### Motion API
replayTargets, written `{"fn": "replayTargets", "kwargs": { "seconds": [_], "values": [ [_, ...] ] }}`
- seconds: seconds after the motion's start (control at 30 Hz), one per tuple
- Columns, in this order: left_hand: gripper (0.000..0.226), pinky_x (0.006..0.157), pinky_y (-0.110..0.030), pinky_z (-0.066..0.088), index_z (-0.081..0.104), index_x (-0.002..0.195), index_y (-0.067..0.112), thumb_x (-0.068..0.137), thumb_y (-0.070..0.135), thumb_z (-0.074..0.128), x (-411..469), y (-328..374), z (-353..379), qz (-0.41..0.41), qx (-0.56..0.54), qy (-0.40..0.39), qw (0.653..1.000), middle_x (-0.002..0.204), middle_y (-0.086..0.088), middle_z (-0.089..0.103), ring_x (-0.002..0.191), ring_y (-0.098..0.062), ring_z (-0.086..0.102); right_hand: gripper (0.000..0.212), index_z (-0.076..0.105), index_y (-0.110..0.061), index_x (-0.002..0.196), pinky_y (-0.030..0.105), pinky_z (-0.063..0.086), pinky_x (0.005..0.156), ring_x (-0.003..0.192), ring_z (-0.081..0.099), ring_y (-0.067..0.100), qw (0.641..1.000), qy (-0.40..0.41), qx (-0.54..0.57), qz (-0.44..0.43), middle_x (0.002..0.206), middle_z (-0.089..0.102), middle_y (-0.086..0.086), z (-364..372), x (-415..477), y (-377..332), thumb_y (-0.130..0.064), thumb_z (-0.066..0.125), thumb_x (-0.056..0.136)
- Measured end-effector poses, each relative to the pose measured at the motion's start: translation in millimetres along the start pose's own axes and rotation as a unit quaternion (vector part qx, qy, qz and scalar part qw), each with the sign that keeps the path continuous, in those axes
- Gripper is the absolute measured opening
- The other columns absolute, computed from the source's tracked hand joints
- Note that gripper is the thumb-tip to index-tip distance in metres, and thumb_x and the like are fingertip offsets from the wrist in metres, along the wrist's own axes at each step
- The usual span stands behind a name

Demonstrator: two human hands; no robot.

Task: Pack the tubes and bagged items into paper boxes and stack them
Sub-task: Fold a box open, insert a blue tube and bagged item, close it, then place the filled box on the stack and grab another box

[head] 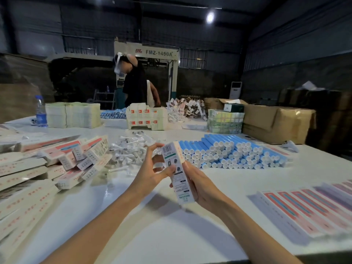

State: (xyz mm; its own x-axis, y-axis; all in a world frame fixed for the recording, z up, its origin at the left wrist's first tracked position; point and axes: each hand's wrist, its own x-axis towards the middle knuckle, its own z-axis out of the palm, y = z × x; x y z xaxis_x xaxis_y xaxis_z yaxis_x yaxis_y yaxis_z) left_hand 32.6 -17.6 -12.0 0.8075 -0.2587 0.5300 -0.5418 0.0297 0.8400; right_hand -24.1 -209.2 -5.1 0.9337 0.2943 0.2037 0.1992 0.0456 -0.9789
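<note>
Clear plastic water bottle with blue label (41, 111): upright, far left of the white table (171, 235).
Heap of closed white-and-pink paper boxes (66, 159): left side, lying loosely at angles.
Pile of clear bagged items (129, 149): behind the left hand.
Left hand (152, 174): thumb pressed on the box face, fingers curved towards its upper end.
White printed paper box (177, 172): held tilted above the table, between both hands.
Right hand (200, 187): wrapped round the box's lower right side.
Stack of blue tubes with white caps (234, 151): right of centre.
Flat pink-and-blue box blanks (304, 208): fanned out, near right.
</note>
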Motion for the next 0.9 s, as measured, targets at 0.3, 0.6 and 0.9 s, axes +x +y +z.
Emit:
{"fn": "replayTargets", "kwargs": {
  "seconds": [0.3, 0.6, 0.9],
  "values": [
    [0.040, 0.094, -0.030, 0.056, 0.064, 0.131, 0.034, 0.099, 0.012, 0.073, 4.1, -14.9, 49.0, 0.068, 0.220, -0.045, 0.972, 0.117, 0.015, 0.068, 0.113, -0.004, 0.063, 0.034, 0.068, -0.029, 0.126, 0.021, 0.049, 0.070, 0.086, 0.063, 0.007, 0.883, 0.256, -0.391, -0.036, 0.100, 0.068, -0.010, -116.8, -57.6, -30.1, -0.052, 0.059, 0.103],
    [0.029, 0.078, -0.025, 0.049, 0.067, 0.108, 0.044, 0.101, 0.016, 0.069, -20.8, -34.2, 53.8, 0.171, 0.377, -0.110, 0.904, 0.110, 0.029, 0.060, 0.112, 0.002, 0.051, 0.040, 0.063, -0.014, 0.127, 0.039, 0.052, 0.088, 0.109, 0.060, 0.029, 0.542, 0.404, -0.717, 0.172, 0.121, 0.067, 0.009, -268.0, -176.3, -24.1, -0.047, 0.054, 0.106],
    [0.030, 0.080, -0.025, 0.048, 0.071, 0.098, 0.042, 0.103, 0.012, 0.065, -25.6, -21.7, 56.9, 0.173, 0.367, -0.125, 0.905, 0.104, 0.025, 0.062, 0.108, -0.001, 0.056, 0.041, 0.060, -0.017, 0.137, 0.036, 0.050, 0.103, 0.128, 0.054, 0.025, 0.476, 0.383, -0.759, 0.224, 0.139, 0.060, 0.006, -285.2, -211.6, -23.1, -0.043, 0.056, 0.106]
  ]
}}
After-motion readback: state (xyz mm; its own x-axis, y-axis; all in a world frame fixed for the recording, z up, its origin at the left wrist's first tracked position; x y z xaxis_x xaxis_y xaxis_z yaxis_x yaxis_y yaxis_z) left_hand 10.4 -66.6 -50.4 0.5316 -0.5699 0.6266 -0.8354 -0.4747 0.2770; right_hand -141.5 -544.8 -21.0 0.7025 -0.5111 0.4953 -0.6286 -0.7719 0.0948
